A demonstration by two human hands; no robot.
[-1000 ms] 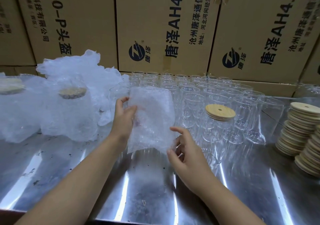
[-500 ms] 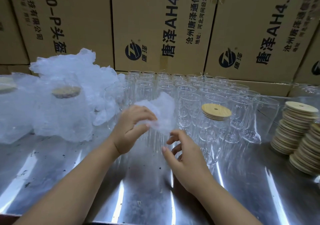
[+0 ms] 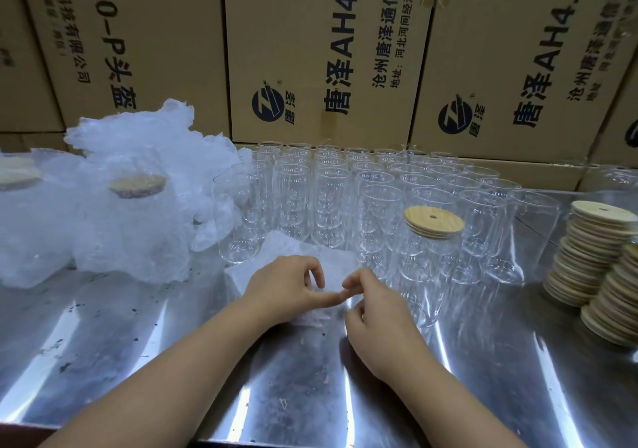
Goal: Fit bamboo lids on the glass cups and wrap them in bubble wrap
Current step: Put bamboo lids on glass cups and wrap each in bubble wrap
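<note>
A small, flat sheet of clear bubble wrap (image 3: 303,252) lies on the shiny steel bench (image 3: 138,344), just in front of the rows of clear, open-topped glass cups (image 3: 310,188). Both hands are over its near part. The left hand (image 3: 286,288) rests on the sheet with its fingers (image 3: 316,273) curled and its thumb stretched out to the right. The right hand (image 3: 376,313) is just beside it, with its curled fingers (image 3: 355,280) meeting the tip of the left thumb at the sheet's right edge. I cannot tell whether either hand actually pinches the film.

Right of the hands, in the front row, one clear glass cup (image 3: 428,268) carries a round bamboo lid with a small hole (image 3: 434,221). Further right on the bench are two leaning stacks of round bamboo lids (image 3: 593,250), touching each other.

At the left of the bench are lidded cups already wrapped in bubble wrap (image 3: 134,233), with a crumpled heap of clear bubble wrap (image 3: 148,136) behind them. Brown cardboard boxes with dark printed lettering (image 3: 310,50) form a wall behind the bench.
</note>
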